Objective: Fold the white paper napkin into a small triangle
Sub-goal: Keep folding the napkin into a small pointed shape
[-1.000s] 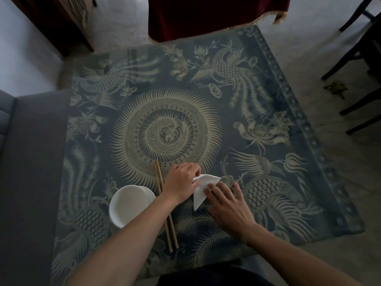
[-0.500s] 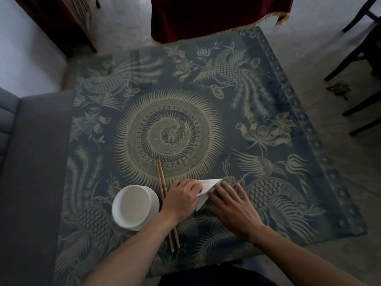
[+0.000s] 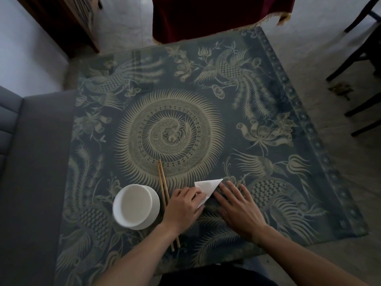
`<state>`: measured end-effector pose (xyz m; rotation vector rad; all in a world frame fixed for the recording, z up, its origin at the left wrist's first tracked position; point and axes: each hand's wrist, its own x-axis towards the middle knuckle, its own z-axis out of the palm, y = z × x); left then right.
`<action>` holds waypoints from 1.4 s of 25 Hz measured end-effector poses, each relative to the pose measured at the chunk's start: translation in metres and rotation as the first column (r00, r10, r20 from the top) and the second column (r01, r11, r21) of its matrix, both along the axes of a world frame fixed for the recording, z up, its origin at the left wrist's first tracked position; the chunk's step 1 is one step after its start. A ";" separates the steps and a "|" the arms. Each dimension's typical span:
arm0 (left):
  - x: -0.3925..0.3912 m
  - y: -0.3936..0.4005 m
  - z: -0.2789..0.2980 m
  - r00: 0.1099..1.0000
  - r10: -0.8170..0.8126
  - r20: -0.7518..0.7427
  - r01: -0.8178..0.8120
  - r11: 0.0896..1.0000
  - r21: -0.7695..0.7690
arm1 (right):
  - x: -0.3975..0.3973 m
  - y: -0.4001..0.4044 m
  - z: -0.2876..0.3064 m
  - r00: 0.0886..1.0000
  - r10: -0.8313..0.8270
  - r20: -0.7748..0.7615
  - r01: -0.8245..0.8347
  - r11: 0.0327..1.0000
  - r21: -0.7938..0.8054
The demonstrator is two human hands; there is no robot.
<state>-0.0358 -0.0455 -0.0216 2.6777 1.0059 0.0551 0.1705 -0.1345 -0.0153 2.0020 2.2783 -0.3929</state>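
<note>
Head view shows my square table under its dark blue cloth printed with pale phoenixes and a sunburst medallion (image 3: 169, 137); I place everything from that medallion. Below and left of it stands the round white bowl (image 3: 135, 205), and the pair of long wooden chopsticks (image 3: 164, 186) runs from the medallion's lower rim down toward me, passing under my left wrist.

Just below the medallion's lower right edge lies the white paper napkin (image 3: 207, 187), already a small triangle with its sharp corner pointing right.

My left hand (image 3: 182, 207) is curled, its fingers closed together and pressing down on the napkin's left part, pinning rather than pinching as far as I can tell. My right hand (image 3: 239, 207) lies flat with fingers spread, its fingertips at the napkin's slanted right edge.

Since a second ago the free flap has gone down: the paper looked raised and loose then, and now lies flatter and tighter beneath my hands, which have closed in. I judge the fold made, with only the crease left to sharpen.
</note>
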 end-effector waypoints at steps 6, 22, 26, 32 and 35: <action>-0.006 -0.007 0.001 0.998 -0.027 -0.059 0.028 1.000 0.004 | 0.002 0.003 0.002 0.998 0.013 -0.067 -0.006 0.996 0.094; -0.014 -0.016 0.002 0.990 -0.090 -0.108 0.097 0.993 0.064 | 0.014 0.009 -0.007 0.996 0.021 0.087 -0.014 0.997 -0.075; -0.021 -0.022 -0.001 0.993 -0.093 -0.071 0.100 0.991 0.094 | 0.006 0.010 -0.011 0.990 0.131 0.053 -0.128 0.991 -0.049; -0.019 -0.013 -0.002 0.996 -0.082 -0.027 0.085 0.987 0.135 | 0.004 -0.003 -0.012 0.993 0.100 0.070 -0.102 0.994 0.033; -0.016 -0.003 -0.003 0.998 -0.062 0.002 0.061 0.986 0.154 | -0.001 -0.011 -0.011 0.996 0.069 0.056 -0.075 0.991 0.109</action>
